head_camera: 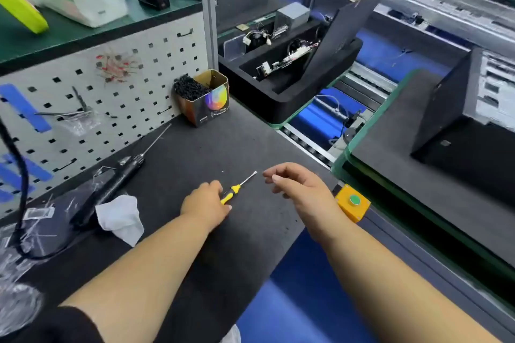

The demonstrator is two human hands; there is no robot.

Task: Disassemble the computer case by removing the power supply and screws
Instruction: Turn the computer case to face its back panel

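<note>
A small screwdriver with a yellow and black handle lies on the dark bench mat, its shaft pointing up and right. My left hand has its fingers curled over the handle's rear end. My right hand hovers just right of the shaft tip, fingers loosely curled and holding nothing. The dark computer case stands on a green-edged pallet at the right. A grey power supply sits at the back of a black foam tray.
An electric screwdriver and a white cloth lie on the mat at left. A cardboard box of black screws stands by the pegboard. A yellow button box is on the bench edge. A dark panel leans in the tray.
</note>
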